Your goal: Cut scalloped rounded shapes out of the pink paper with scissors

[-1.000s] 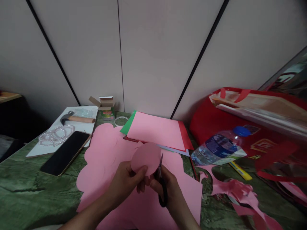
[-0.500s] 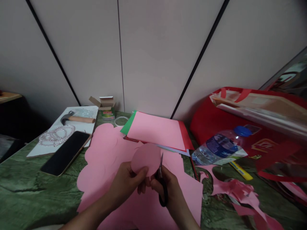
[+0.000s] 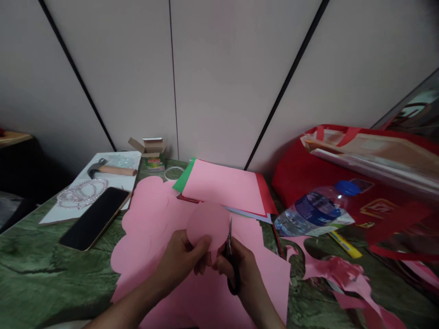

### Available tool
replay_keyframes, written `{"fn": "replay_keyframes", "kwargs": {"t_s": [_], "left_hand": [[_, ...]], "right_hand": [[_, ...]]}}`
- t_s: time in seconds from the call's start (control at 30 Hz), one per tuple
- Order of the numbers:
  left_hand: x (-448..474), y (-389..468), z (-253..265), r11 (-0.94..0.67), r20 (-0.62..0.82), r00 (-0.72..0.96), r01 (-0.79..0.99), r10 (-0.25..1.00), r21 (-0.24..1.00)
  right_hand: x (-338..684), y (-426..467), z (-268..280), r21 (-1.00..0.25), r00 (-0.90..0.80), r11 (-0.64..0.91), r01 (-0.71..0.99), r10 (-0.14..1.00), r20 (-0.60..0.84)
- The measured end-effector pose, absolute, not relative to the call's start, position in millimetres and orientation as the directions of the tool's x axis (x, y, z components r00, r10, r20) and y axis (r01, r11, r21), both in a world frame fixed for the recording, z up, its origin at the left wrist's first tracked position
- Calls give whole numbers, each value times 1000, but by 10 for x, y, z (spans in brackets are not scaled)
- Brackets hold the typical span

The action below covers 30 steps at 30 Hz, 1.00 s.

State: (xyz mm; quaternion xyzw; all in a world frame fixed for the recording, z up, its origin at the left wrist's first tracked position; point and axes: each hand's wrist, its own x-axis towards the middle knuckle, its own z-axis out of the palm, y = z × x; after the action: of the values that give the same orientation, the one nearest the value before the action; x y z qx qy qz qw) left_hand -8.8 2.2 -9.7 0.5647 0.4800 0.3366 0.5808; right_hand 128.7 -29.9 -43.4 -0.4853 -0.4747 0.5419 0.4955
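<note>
Paper circle [image 3: 206, 223], lower centre of the frame: I find fingers of the left hand [image 3: 181, 258] clamped on it, those of the right hand [image 3: 244, 262] clamped on scissors [image 3: 232, 258].

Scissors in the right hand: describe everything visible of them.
The scissors have slim, metallic-looking blades and a black, plastic-looking loop handle, partly hidden by the right hand that grips them. They are held over pink sheets, blades pointing away from the person, at the right edge of a pink paper disc. Whether the blades are fully shut is unclear.
</note>
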Motion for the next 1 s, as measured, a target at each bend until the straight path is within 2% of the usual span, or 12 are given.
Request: {"fn": "replay_keyframes", "kwargs": {"t_s": [0.6,1.0], "left_hand": [[-96,24,-100,150,-190,273,162,943,975],[-95,26,-66,158,-179,268,98,947,983]], "right_hand": [[1249,-306,-328,-986,8,-133,-102,991,-134],[1250,-316,-321,-979,8,-165,-124,986,-167]]}}
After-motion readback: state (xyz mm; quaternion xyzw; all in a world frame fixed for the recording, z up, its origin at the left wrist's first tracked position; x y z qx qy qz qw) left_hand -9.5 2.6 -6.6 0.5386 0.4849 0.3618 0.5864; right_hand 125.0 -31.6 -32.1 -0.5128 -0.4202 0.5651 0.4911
